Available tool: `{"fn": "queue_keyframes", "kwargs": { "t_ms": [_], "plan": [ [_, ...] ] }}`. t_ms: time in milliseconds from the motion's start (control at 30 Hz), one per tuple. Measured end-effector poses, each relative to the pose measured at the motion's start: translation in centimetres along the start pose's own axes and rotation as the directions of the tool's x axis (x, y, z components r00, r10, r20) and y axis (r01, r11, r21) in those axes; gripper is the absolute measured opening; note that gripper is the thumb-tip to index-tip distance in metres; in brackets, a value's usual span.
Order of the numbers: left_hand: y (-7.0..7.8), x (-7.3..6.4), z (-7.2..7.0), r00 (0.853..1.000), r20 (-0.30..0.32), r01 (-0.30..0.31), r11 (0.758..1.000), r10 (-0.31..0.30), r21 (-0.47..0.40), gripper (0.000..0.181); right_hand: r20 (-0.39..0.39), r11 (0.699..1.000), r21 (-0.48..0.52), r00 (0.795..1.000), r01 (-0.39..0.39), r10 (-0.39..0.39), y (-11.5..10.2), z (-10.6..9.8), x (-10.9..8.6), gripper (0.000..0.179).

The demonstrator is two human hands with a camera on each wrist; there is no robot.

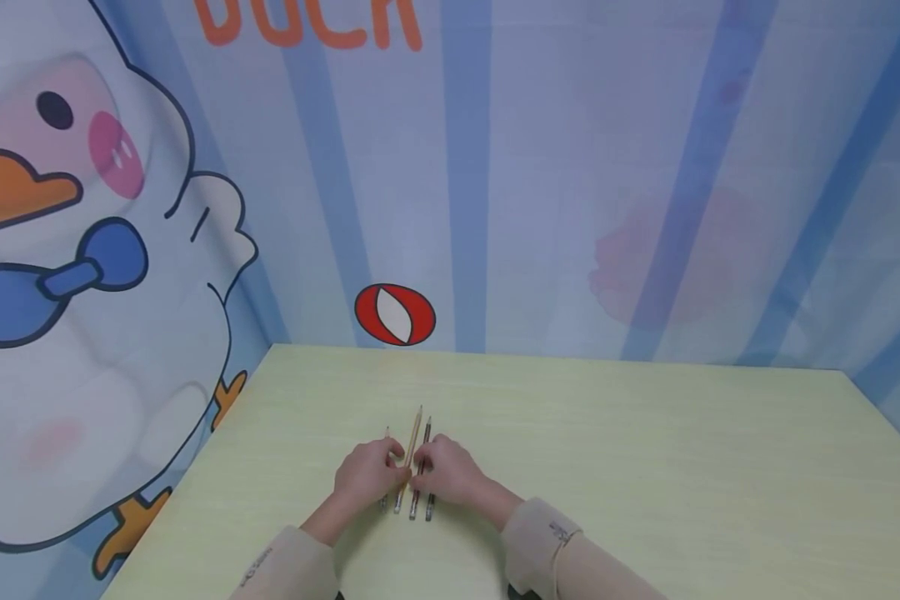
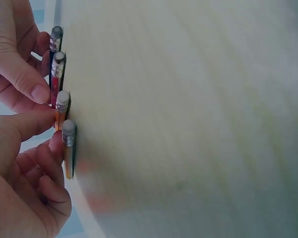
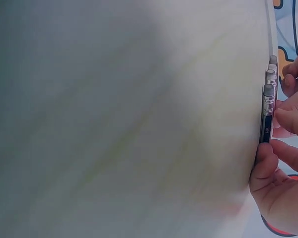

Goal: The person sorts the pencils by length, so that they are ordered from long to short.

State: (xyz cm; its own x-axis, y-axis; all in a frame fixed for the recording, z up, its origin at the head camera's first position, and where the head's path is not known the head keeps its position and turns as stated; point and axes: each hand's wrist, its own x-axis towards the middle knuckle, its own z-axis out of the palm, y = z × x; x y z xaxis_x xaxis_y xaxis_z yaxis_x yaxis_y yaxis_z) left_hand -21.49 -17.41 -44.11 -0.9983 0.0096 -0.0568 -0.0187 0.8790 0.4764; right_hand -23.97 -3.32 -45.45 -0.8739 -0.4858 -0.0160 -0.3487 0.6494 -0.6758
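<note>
Several pencils lie side by side on the table, eraser ends toward me. My left hand (image 1: pixel 369 472) is at the left pair, thumb at a yellow pencil (image 1: pixel 414 437) and curled fingers at the outer side of the leftmost light-orange pencil (image 2: pixel 68 151). Around the right pair bends my right hand (image 1: pixel 452 472), its thumb by a dark red pencil (image 2: pixel 55 87) and its fingers against the outer side of a black pencil (image 3: pixel 266 121). Both thumbs meet close together in the middle. The hands cover the pencils' middles; tips and eraser ends show.
A pale yellow-green table (image 1: pixel 645 467) spreads out around the hands, widest to the right. Behind its far edge hangs a blue striped cloth (image 1: pixel 540 192), with a large cartoon duck (image 1: pixel 150 350) printed on the left part.
</note>
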Motion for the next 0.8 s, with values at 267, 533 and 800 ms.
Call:
{"fn": "queue_keyframes", "kwargs": {
  "t_ms": [267, 533, 800],
  "plan": [
    [0.19, 0.35, 0.26, 0.998, 0.033, 0.046, 0.999, -0.046, 0.019, 0.027, 0.011, 0.999, -0.046, 1.0, -0.014, 0.014, -0.01, -0.05, -0.14, 0.026],
    [0.36, 0.63, 0.71, 0.997, 0.047, 0.061, 0.997, -0.064, 0.05, 0.027, -0.002, 1.0, -0.027, 1.0, -0.004, 0.004, 0.09, 0.01, -0.04, 0.022],
    [0.61, 0.81, 0.84, 0.995, 0.06, 0.077, 0.994, -0.081, 0.073, 0.026, -0.006, 0.999, -0.033, 1.0, 0.0, 0.0, -0.02, -0.02, -0.16, 0.021]
  ]
}}
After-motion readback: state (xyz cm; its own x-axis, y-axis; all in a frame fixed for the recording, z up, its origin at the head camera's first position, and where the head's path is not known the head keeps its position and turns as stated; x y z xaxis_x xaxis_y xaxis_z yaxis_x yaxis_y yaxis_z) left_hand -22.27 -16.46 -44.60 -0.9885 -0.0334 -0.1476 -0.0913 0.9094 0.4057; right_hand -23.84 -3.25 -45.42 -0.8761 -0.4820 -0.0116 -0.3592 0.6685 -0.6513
